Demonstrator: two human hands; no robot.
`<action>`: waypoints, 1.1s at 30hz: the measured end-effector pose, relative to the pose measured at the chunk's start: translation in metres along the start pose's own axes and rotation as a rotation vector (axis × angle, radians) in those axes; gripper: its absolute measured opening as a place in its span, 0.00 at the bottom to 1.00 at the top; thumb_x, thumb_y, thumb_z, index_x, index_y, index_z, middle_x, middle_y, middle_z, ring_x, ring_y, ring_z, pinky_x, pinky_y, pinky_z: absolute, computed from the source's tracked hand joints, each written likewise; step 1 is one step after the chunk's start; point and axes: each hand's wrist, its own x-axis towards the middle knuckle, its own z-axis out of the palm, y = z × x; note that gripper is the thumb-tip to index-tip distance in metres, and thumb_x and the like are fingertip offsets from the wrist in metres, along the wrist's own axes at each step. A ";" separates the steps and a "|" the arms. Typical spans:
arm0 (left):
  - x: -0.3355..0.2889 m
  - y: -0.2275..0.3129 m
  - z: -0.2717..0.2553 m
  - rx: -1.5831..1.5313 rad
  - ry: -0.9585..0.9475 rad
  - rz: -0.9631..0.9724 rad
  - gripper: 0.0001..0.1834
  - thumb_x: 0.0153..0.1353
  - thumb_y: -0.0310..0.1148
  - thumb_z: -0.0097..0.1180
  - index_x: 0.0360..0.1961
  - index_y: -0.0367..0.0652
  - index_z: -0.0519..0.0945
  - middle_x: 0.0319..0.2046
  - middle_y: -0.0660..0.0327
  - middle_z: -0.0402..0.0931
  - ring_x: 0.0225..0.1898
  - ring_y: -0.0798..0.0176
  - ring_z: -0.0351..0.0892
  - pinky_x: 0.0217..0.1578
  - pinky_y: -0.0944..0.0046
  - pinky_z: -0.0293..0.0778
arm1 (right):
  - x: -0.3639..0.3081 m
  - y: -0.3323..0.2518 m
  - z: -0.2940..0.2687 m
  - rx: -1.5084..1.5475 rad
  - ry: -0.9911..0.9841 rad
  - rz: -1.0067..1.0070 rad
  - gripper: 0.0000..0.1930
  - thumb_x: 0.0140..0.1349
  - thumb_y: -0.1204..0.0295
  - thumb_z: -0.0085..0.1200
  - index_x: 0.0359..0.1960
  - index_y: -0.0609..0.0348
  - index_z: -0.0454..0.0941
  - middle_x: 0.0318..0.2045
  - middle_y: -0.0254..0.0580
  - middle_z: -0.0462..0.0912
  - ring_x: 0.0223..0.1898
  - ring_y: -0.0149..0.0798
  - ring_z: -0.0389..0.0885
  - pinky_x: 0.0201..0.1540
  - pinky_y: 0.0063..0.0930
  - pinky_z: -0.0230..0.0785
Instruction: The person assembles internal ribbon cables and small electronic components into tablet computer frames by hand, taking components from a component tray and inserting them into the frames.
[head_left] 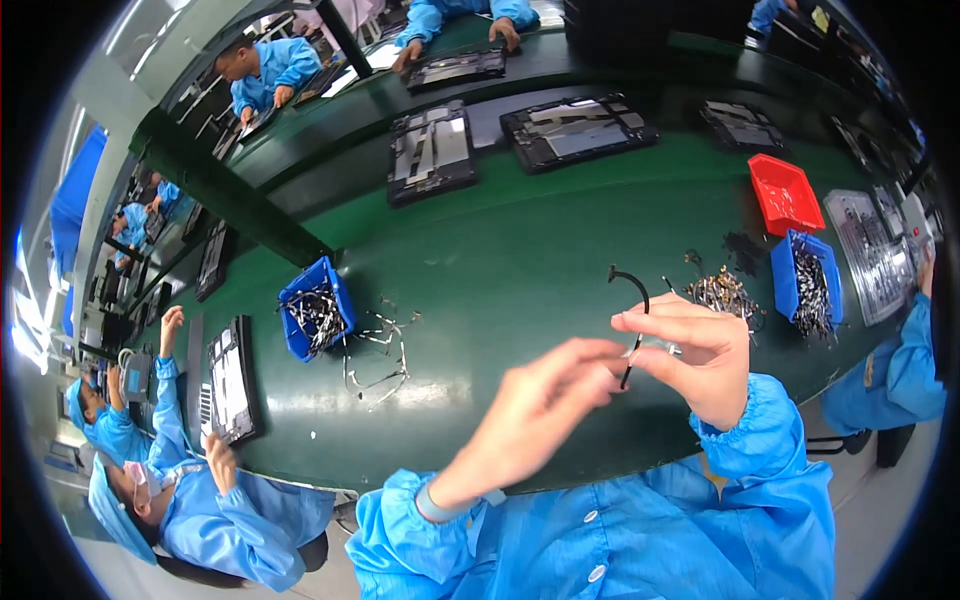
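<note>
cable [644, 293]: 10 o'clock of right hand [705, 350], 2 o'clock of left hand [545, 402] | right hand: pinched on cable | left hand: fingertips near cable, blurred, can't tell grip

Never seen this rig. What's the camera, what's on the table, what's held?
There's no robot: a person works bare-handed. The single picture comes from a wide fisheye camera on their head, looking down, so straight edges bend. The right hand holds a curved black cable; the left hand is close by, but whether it touches is unclear. The green table carries a blue bin of cables at left, and a cable pile, another blue bin and a red tray at right.
</note>
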 end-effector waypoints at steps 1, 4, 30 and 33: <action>-0.004 -0.001 0.012 0.020 -0.045 0.052 0.18 0.69 0.25 0.48 0.59 0.34 0.67 0.49 0.52 0.78 0.49 0.58 0.81 0.49 0.61 0.77 | -0.003 -0.001 -0.002 -0.001 0.010 0.005 0.16 0.53 0.80 0.65 0.46 0.62 0.84 0.39 0.47 0.86 0.42 0.41 0.83 0.48 0.32 0.73; 0.003 0.006 0.028 0.234 -0.020 0.164 0.17 0.68 0.22 0.47 0.57 0.33 0.70 0.44 0.50 0.81 0.47 0.55 0.84 0.45 0.60 0.80 | -0.010 0.000 -0.007 -0.008 0.030 -0.028 0.16 0.52 0.80 0.65 0.45 0.61 0.85 0.38 0.47 0.87 0.44 0.42 0.82 0.50 0.33 0.72; 0.134 0.008 0.003 0.725 0.076 0.378 0.08 0.63 0.25 0.53 0.39 0.33 0.83 0.33 0.56 0.85 0.34 0.65 0.85 0.35 0.67 0.78 | 0.051 0.049 -0.156 -0.650 0.389 0.116 0.04 0.60 0.82 0.51 0.36 0.66 0.75 0.26 0.44 0.81 0.28 0.33 0.82 0.33 0.29 0.75; 0.193 -0.008 -0.068 0.393 0.416 0.243 0.14 0.67 0.31 0.55 0.45 0.29 0.81 0.42 0.54 0.83 0.44 0.62 0.84 0.46 0.66 0.80 | 0.078 0.129 -0.288 -1.167 0.354 0.070 0.06 0.52 0.81 0.55 0.30 0.65 0.83 0.28 0.55 0.83 0.32 0.52 0.85 0.39 0.35 0.77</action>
